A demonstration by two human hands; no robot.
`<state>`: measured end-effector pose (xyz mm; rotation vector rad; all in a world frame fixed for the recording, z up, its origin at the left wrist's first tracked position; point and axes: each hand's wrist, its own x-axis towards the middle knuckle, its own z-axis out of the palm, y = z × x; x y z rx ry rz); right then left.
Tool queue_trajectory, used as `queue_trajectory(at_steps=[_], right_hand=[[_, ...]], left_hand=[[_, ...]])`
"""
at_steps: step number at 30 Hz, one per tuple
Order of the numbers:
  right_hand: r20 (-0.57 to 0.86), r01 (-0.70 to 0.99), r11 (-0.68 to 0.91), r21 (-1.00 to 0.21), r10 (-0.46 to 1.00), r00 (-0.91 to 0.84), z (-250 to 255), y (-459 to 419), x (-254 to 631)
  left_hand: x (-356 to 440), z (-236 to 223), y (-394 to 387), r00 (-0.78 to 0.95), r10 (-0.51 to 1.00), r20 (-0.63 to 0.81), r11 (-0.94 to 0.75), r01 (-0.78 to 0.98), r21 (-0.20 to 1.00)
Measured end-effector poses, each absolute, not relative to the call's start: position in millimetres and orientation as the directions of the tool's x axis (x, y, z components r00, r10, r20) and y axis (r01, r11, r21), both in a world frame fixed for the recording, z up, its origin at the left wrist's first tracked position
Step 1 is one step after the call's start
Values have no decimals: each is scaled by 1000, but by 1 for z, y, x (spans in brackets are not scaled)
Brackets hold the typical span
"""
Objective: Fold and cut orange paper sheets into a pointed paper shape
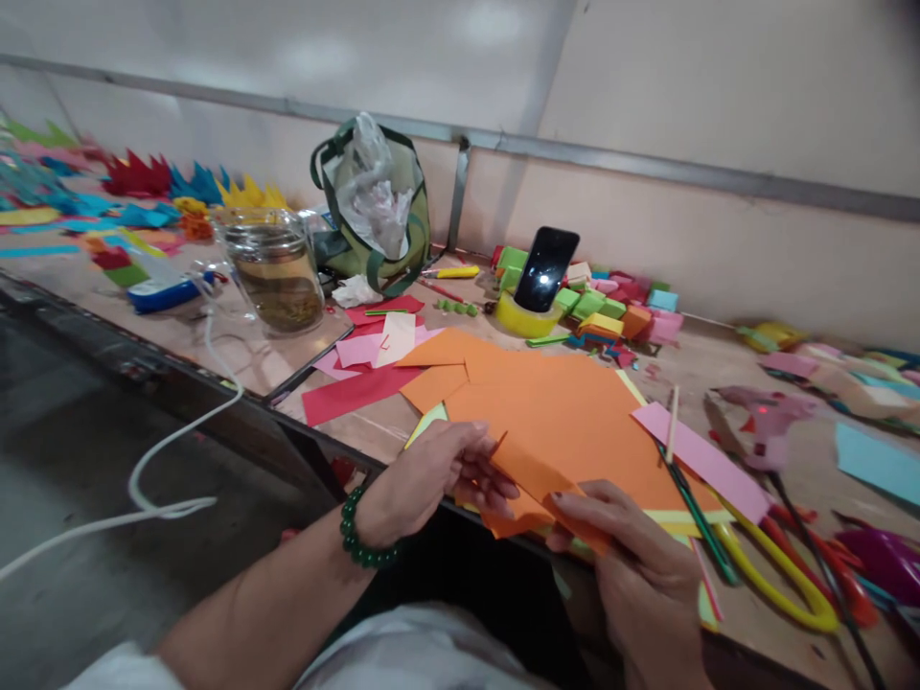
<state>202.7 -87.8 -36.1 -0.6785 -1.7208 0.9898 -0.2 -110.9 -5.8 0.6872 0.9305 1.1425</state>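
Between my hands is a folded orange paper strip (540, 477), held slanting above the table's front edge. My right hand (636, 556) pinches its lower right end, thumb on top and fingers beneath. At the upper left end, the curled fingers of my left hand (438, 474) close around the strip's edge; a green bead bracelet (359, 537) circles that wrist. Large orange paper sheets (553, 402) lie just beyond, over yellow ones. Pink paper strip (701, 460), a wooden stick (673, 426) and a green pen (697, 522) rest right of them.
Yellow-handled scissors (783, 570) and a pink glue gun (769, 422) with its cord lie at right. Behind, a phone (547, 268) leans in a yellow tape roll (528, 314) beside folded paper blocks (618, 311). A glass jar (277, 278), green bag (409, 192) and white cable (208, 412) are left.
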Motion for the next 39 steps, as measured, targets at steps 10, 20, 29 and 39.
queue_trajectory(at_steps=[10,20,29,39], right_hand=[[435,49,472,-880,844,-314,-35,-92,201],[363,-59,367,-928,861,-357,-36,-83,204],[312,-95,297,-950,891,-330,-47,-80,208],[329,-79,320,-944,892,-312,-45,-83,206]], left_hand=[[-3,-1,-108,147,943,-300,331,-295,896],[-3,0,-109,149,943,-298,328,-254,910],[-1,2,-113,165,956,-242,278,-245,929],[0,-8,-116,192,956,-223,284,-404,870]])
